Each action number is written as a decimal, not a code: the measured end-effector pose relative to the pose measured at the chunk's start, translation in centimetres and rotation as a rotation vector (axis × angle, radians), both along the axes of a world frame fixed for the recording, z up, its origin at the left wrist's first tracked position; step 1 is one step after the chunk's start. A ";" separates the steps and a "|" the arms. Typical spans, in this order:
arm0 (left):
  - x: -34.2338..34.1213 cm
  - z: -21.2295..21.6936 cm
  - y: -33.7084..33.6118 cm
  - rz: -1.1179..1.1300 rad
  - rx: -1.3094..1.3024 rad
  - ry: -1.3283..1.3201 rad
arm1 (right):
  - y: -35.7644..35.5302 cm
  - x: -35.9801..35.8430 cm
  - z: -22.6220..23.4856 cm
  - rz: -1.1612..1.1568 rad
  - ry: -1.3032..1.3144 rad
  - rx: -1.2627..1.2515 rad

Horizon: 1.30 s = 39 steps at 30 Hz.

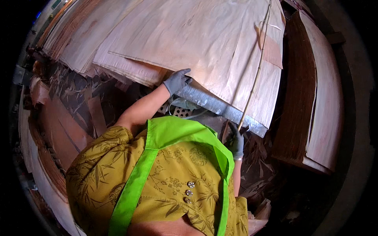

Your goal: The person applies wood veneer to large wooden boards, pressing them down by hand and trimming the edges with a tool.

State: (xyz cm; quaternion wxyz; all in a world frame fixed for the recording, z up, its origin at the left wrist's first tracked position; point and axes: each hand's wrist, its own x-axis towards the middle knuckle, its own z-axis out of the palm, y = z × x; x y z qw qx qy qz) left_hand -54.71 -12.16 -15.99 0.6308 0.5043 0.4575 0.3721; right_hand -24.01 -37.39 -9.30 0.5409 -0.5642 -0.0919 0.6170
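Observation:
Large pale wood veneer sheets (189,43) lie in front of me, overlapping at the left. My left hand (177,82), in a grey glove, is closed on the near edge of the top sheet, which lifts slightly there. In my right hand (236,144), also gloved in grey, is the lower end of a long thin bamboo stick (258,74). The stick slants up and away across the right part of the sheet. A galvanized metal edge (208,103) shows beneath the veneer, between my hands.
A tall veneer stack (303,94) stands at the right. More layered sheets (78,39) lie at the far left. Torn veneer scraps (65,122) litter the floor at the left, with others below my right hand. A perforated piece (183,113) sits below the metal edge.

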 end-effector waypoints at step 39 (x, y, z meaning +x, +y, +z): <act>-7.9 -2.4 -13.6 0.018 -0.357 0.161 | -0.3 -5.8 -8.5 0.090 -0.420 0.072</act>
